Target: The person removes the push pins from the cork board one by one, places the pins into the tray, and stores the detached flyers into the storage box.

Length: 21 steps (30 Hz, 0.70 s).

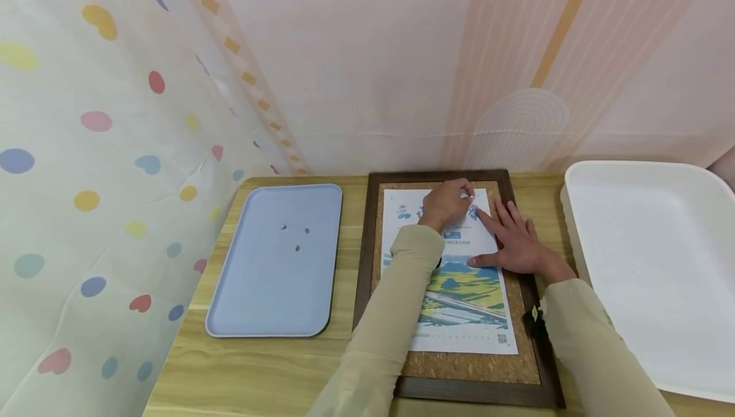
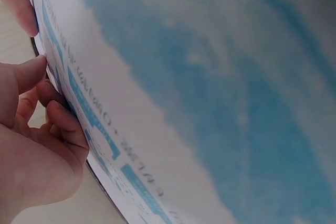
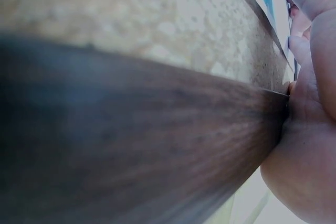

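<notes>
The left hand [image 1: 446,203] pinches a pin [image 1: 471,197] on the poster [image 1: 459,289]. The right hand [image 1: 513,241] lies flat, fingers spread, pressing the poster.

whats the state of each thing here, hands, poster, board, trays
left hand: fingers curled at the poster's top edge
right hand: flat, pressing the poster
poster: flat on the cork board
cork board: flat on the table
blue tray: holds three small pins
white tray: empty

A printed poster [image 1: 462,289] lies flat on a dark-framed corkboard [image 1: 459,366]; its top edge seems pinned.
</notes>
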Each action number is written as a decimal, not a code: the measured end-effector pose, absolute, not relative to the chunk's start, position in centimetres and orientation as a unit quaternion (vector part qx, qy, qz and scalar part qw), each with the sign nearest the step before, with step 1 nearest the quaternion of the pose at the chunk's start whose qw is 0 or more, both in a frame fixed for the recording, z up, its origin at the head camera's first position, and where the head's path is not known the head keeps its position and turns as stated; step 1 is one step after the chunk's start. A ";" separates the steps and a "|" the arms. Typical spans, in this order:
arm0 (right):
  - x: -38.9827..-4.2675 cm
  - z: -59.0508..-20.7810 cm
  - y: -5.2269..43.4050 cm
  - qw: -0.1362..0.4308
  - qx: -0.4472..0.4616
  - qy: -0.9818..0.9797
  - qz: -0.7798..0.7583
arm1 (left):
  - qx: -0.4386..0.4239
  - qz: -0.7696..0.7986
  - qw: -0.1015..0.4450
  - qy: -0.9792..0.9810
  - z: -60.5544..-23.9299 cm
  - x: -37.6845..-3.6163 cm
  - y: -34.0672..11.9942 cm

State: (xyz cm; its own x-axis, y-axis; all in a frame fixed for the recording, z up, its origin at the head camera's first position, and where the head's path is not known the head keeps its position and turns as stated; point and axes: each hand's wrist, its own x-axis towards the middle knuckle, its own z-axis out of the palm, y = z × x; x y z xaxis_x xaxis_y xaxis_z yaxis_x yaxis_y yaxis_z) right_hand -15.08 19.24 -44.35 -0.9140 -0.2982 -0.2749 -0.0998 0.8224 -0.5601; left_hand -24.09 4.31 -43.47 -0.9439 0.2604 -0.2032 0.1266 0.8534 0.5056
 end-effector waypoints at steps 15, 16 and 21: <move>-15.1 -44.3 19.2 0.181 -0.105 0.938 -0.278 | 0.093 0.238 0.131 0.958 -43.2 -23.8 4.6; -15.1 -44.3 19.2 0.180 -0.105 0.938 -0.278 | 0.095 0.236 0.130 0.958 -43.2 -23.8 4.6; -15.1 -44.3 19.2 0.177 -0.107 0.939 -0.276 | 0.100 0.236 0.124 0.958 -43.0 -23.8 4.4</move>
